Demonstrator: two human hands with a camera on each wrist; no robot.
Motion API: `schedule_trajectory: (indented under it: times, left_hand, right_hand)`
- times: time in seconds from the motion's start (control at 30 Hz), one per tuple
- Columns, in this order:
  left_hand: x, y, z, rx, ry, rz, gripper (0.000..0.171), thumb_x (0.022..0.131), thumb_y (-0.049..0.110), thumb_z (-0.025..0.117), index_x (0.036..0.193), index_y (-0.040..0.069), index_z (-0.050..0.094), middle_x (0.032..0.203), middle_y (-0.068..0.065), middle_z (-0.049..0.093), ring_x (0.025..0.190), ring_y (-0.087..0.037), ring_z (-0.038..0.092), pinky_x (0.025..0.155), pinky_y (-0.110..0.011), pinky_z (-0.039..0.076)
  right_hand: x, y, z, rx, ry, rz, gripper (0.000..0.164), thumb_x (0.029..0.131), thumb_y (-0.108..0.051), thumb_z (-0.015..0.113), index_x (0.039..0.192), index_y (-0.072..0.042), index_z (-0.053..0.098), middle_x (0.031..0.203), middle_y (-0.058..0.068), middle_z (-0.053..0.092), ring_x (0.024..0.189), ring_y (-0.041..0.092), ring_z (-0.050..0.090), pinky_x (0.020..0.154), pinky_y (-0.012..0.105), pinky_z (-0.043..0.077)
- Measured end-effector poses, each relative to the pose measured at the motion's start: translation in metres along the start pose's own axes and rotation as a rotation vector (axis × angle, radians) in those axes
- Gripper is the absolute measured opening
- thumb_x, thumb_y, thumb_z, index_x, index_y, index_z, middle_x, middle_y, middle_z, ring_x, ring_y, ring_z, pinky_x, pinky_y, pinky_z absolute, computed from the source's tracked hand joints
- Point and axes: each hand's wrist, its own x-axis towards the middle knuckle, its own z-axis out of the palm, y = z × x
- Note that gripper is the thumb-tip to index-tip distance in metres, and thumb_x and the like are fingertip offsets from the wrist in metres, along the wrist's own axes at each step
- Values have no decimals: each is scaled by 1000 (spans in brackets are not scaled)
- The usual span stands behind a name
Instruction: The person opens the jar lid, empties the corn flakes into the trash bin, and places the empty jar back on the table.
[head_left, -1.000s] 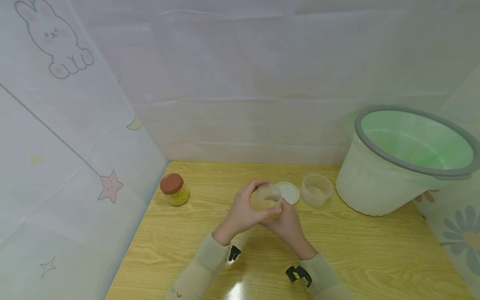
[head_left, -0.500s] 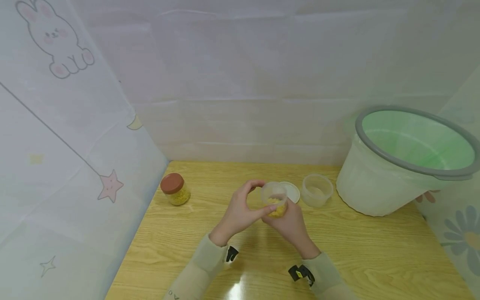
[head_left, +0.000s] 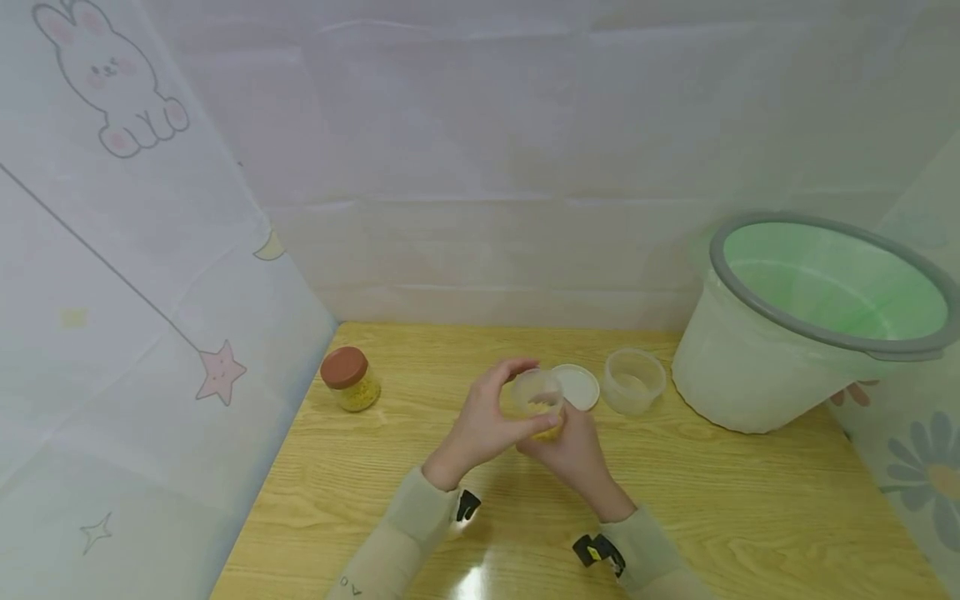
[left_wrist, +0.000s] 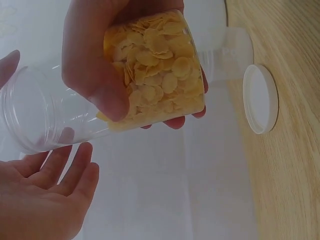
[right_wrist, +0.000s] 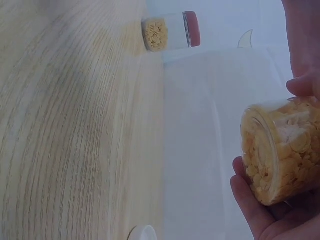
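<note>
A clear jar (head_left: 537, 385) with yellow flakes in its lower part is held above the table, tilted, with its mouth uncovered. My left hand (head_left: 486, 423) is around its upper end, thumb on the near side and fingers on the far side. Lower down, my right hand (head_left: 576, 452) grips the jar's body. In the left wrist view, the right hand (left_wrist: 95, 55) wraps the part filled with flakes (left_wrist: 155, 70), while the left hand's fingers (left_wrist: 75, 175) curve beside the mouth. Part of the flakes is hidden by the hands.
A white lid (head_left: 579, 388) lies on the wooden table (head_left: 337, 508) just beyond the hands. To its right stand a clear round tub (head_left: 633, 383) and a large white bucket (head_left: 742, 367) with a grey rim. A red-lidded jar (head_left: 348, 379) of yellow flakes stands at the left.
Both hands move the jar slightly right, tipping it so more flakes show, then bring it back left near its first position. The things on the table stay put.
</note>
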Motion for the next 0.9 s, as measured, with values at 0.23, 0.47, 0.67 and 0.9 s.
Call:
schedule_trajectory:
  times: [0.23,0.47,0.67,0.9]
  left_hand:
    - [3,0,2,27,0,16,68,68,52,79,126,29,51,121,13,53,112,-11,51,92,-39,41]
    - [4,1,3,89,-1,35,59,65,52,81,115,30,57,114,14,52,107,-9,50,89,-38,42]
    - [5,4,1,86,22,6,57,64,50,83,111,29,60,110,9,51,103,-8,49,87,-40,41]
    - [6,4,-1,79,65,29,55,65,53,81,111,33,59,110,10,51,105,-6,48,90,-38,38]
  right_hand:
    - [0,-5,4,-13,-6,-103,52,65,-8,79,112,-13,60,105,1,63,86,15,58,70,33,49]
    - [-1,-8,6,20,-20,-88,49,64,-5,80,108,-14,60,98,-5,63,78,11,57,65,29,49]
    - [-2,-6,5,1,-29,-66,48,65,-10,82,106,-18,60,98,-9,62,80,10,57,67,29,49]
    - [-3,-3,5,4,-28,-22,58,66,-17,84,118,-20,58,111,-10,60,102,12,56,83,36,48]
